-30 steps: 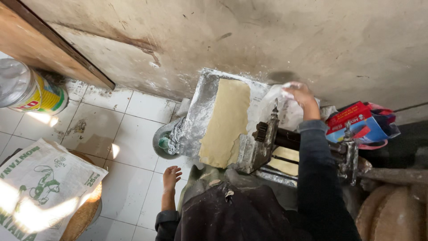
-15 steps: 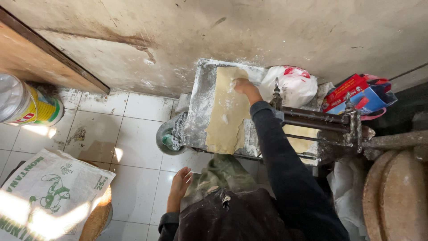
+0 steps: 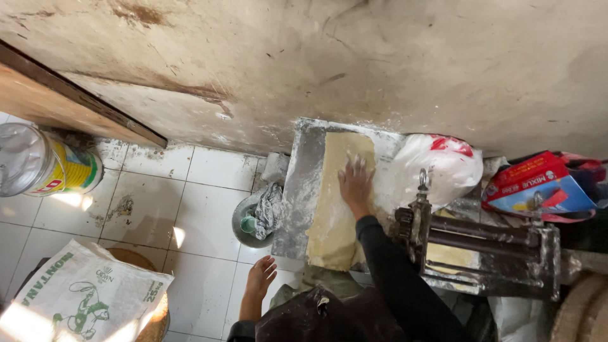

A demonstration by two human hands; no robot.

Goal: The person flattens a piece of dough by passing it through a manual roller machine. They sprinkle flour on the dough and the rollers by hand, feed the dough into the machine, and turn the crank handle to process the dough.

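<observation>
Right hand (image 3: 356, 185) slid down dough sheet (image 3: 335, 209), fingers spread flat, left hand (image 3: 258, 283) open, roller machine (image 3: 481, 253) half-hidden

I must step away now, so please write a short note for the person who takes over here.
Right hand: flat, palm down, on the long pale yellow dough sheet.
Left hand: open, empty, hanging low over the white tiled floor.
The sheet lies on the floured metal tray, beside the metal roller machine.
Done: the sheet lies flat on the tray.
Left: I cannot tell.

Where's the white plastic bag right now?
In the head view, the white plastic bag sits against the wall, just right of the pale yellow dough sheet and behind the metal roller machine.
</observation>
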